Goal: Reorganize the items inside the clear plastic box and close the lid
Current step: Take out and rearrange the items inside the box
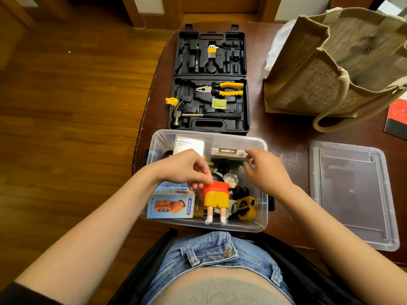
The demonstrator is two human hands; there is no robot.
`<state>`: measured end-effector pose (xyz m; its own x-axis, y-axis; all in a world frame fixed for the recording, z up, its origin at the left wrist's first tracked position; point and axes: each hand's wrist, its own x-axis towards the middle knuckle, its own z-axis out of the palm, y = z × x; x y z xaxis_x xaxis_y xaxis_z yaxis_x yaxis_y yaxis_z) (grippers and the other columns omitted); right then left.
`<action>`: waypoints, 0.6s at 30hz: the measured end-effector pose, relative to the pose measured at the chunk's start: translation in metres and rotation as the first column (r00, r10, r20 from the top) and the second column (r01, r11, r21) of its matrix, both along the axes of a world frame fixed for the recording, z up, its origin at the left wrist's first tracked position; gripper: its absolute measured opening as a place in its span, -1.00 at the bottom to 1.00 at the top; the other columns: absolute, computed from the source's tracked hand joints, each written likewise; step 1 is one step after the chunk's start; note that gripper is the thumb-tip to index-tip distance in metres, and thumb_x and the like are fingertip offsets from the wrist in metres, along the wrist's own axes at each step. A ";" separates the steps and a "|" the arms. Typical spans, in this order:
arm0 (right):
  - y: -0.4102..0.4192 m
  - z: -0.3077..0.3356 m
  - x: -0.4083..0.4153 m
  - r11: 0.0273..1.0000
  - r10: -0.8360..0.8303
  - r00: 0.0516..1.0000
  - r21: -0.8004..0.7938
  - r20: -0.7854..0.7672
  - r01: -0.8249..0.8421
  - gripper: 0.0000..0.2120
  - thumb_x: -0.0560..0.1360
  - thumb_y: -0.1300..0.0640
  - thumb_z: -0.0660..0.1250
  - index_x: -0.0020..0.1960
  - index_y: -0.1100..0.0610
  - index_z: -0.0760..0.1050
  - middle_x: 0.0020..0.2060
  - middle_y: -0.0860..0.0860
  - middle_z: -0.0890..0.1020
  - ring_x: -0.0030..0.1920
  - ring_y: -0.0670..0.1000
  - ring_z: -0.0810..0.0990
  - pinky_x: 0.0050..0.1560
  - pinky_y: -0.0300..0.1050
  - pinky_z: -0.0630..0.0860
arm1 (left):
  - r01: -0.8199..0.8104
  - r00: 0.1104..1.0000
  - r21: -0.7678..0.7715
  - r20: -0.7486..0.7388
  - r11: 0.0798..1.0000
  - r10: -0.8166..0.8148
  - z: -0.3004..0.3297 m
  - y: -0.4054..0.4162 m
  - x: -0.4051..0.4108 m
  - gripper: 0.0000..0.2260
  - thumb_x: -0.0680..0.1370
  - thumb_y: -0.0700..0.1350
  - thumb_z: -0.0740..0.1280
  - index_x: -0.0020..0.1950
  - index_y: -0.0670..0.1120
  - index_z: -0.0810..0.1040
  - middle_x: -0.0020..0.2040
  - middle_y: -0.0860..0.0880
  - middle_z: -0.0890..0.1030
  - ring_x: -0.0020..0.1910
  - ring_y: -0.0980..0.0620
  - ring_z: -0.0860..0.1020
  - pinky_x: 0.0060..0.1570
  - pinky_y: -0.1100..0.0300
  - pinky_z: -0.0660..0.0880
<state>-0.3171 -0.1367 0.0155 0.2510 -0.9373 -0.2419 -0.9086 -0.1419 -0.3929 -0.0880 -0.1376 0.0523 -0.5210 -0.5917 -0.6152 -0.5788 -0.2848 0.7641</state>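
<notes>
Pinching the red-shirted shoulder of a toy figure, the left hand hovered over the middle of the clear plastic box, its fingers curled around the toy's upper body. The figure, in yellow shorts and white socks, lay with its feet toward the box's near wall. The right hand reached in from the box's right side, thumb and forefinger gripping a thin metal strip beside a grey hang-tab card standing at the far wall.

The box sat at the near left edge of the tabletop, uncovered. Inside, a blue mini fan carton filled the near left corner, a yellow and black tape measure lay in the near right corner, and a pale framed card leaned in the far left corner. The clear lid rested flat on the tabletop, well apart to the right of the box.

Just behind the box lay an open black tool case holding a hammer, yellow-handled pliers and hex keys. A burlap tote bag stood at the far right corner.
</notes>
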 end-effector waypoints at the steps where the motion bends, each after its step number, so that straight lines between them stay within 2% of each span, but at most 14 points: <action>1: 0.001 0.000 0.000 1.000 0.008 1.000 0.004 0.006 -0.008 -0.67 0.55 0.15 0.21 0.30 0.15 0.45 0.06 0.08 0.61 -0.02 0.09 0.58 -0.05 -0.04 0.53 | -0.003 1.000 0.000 0.001 1.000 0.003 0.000 0.000 0.000 -0.93 0.50 -0.20 0.41 -0.17 -0.10 0.66 -0.38 0.01 0.64 -0.43 0.15 0.56 -0.35 0.34 0.50; 5: 0.005 -0.003 0.001 0.998 0.035 0.999 0.048 -0.012 -0.034 -0.57 0.53 0.15 0.25 0.40 0.12 0.36 0.17 0.06 0.58 0.09 0.09 0.57 0.04 -0.02 0.53 | -0.008 1.000 0.003 -0.006 1.000 0.008 0.001 0.001 -0.005 -0.93 0.50 -0.21 0.42 -0.17 -0.11 0.66 -0.37 -0.02 0.63 -0.42 0.12 0.56 -0.36 0.33 0.51; 7: 0.003 -0.007 0.004 0.999 0.023 0.997 0.036 -0.073 -0.021 -0.58 0.51 0.16 0.26 0.37 0.12 0.38 0.15 0.07 0.59 0.07 0.12 0.58 -0.01 0.00 0.54 | 0.002 1.000 0.004 -0.007 1.000 -0.002 0.001 0.001 -0.006 -0.94 0.50 -0.21 0.41 -0.16 -0.13 0.66 -0.36 -0.04 0.63 -0.41 0.10 0.56 -0.35 0.32 0.51; 10: -0.006 -0.013 0.012 1.000 -0.014 0.985 -0.010 -0.173 0.013 -0.75 0.51 0.16 0.25 0.18 0.13 0.48 -0.03 0.06 0.63 -0.08 0.15 0.61 -0.20 -0.05 0.52 | 0.020 1.000 0.029 -0.012 0.999 -0.020 -0.001 0.002 -0.008 -0.95 0.50 -0.22 0.41 -0.14 -0.16 0.65 -0.36 -0.03 0.63 -0.40 0.09 0.56 -0.34 0.31 0.51; 14: -0.024 -0.018 0.016 0.996 0.045 0.948 -0.061 -0.315 -0.067 -0.95 0.46 0.21 0.27 -0.14 0.09 0.48 -0.25 0.02 0.62 -0.23 0.11 0.59 -0.35 -0.13 0.41 | 0.071 0.997 0.061 -0.022 0.996 -0.070 -0.008 0.001 -0.012 -0.95 0.51 -0.21 0.40 -0.13 -0.16 0.65 -0.35 -0.02 0.63 -0.40 0.11 0.56 -0.34 0.32 0.51; 16: -0.034 -0.018 0.015 0.991 0.042 0.940 -0.103 -0.337 -0.081 -0.92 0.45 0.21 0.29 -0.20 0.06 0.46 -0.30 0.00 0.59 -0.29 0.08 0.57 -0.39 -0.15 0.36 | 0.079 0.997 0.055 -0.015 0.995 -0.078 -0.010 -0.003 -0.014 -0.95 0.51 -0.20 0.41 -0.12 -0.17 0.64 -0.34 -0.04 0.62 -0.41 0.12 0.56 -0.34 0.32 0.51; 18: -0.038 -0.018 0.012 0.983 0.044 0.941 -0.151 -0.336 -0.101 -0.96 0.46 0.19 0.29 -0.16 0.08 0.47 -0.30 0.01 0.58 -0.29 0.09 0.57 -0.41 -0.16 0.34 | 0.075 0.997 0.043 -0.009 0.996 -0.075 -0.010 -0.005 -0.016 -0.94 0.51 -0.21 0.41 -0.13 -0.18 0.64 -0.34 -0.04 0.62 -0.43 0.13 0.55 -0.35 0.33 0.50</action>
